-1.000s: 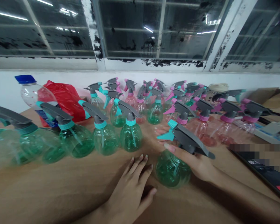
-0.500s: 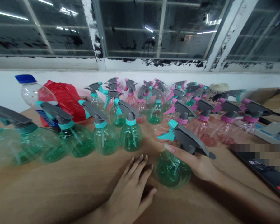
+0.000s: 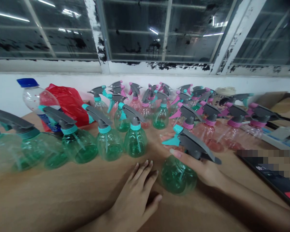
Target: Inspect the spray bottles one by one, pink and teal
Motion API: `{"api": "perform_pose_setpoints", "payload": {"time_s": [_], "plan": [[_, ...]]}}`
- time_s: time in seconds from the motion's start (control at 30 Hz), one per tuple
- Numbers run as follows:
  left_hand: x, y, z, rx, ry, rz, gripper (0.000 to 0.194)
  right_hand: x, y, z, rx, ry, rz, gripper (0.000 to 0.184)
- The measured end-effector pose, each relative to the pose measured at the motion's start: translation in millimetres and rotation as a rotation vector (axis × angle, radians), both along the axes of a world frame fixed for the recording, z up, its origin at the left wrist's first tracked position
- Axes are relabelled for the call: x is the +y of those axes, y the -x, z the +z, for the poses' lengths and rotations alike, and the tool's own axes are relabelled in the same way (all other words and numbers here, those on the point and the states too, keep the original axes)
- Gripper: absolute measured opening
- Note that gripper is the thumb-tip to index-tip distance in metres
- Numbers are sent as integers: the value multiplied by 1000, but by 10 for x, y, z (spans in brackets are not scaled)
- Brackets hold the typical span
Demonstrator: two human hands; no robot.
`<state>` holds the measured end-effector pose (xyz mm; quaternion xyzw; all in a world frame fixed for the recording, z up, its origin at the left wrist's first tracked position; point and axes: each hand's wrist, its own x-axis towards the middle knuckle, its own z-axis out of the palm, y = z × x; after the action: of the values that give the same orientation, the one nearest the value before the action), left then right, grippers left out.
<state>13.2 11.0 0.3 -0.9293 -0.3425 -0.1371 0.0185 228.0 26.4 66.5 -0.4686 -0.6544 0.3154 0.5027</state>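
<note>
My right hand (image 3: 195,166) is wrapped round the neck of a green spray bottle (image 3: 177,180), which stands upright on the wooden table (image 3: 70,196). Its grey and turquoise trigger head (image 3: 193,141) tilts down to the right above my wrist. The far fingers are partly hidden behind the bottle. Flat on the wood, just left of that bottle, rests my left hand (image 3: 137,190), fingers stretched out and holding nothing. Beyond it stands another green spray bottle (image 3: 135,140), the right end of a row of several.
Pink spray bottles (image 3: 209,132) line the right side, with more mixed ones along the wall. A blue-capped plastic bottle (image 3: 36,96) and a red bag (image 3: 69,103) stand back left. At right lie a dark phone-like device (image 3: 268,178) and a cardboard box (image 3: 277,100).
Almost nothing differs. The held spray bottle and my right hand appear very slightly further left; my left hand keeps its place on the table.
</note>
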Motion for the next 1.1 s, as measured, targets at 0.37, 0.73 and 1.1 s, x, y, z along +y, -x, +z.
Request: {"api": "perform_pose_setpoints", "payload": {"time_s": [0.37,0.73,1.1], "plan": [[8,0,-14,-18,0,2,48,0,14,-51,-17,-25,-36,31],[-2,-3,-4,15,20,5,48,-6,41,-47,3,-50,-74,16],[0,-3,-16,-19,17,1,47,-20,25,-98,-35,-30,-155,30]]}}
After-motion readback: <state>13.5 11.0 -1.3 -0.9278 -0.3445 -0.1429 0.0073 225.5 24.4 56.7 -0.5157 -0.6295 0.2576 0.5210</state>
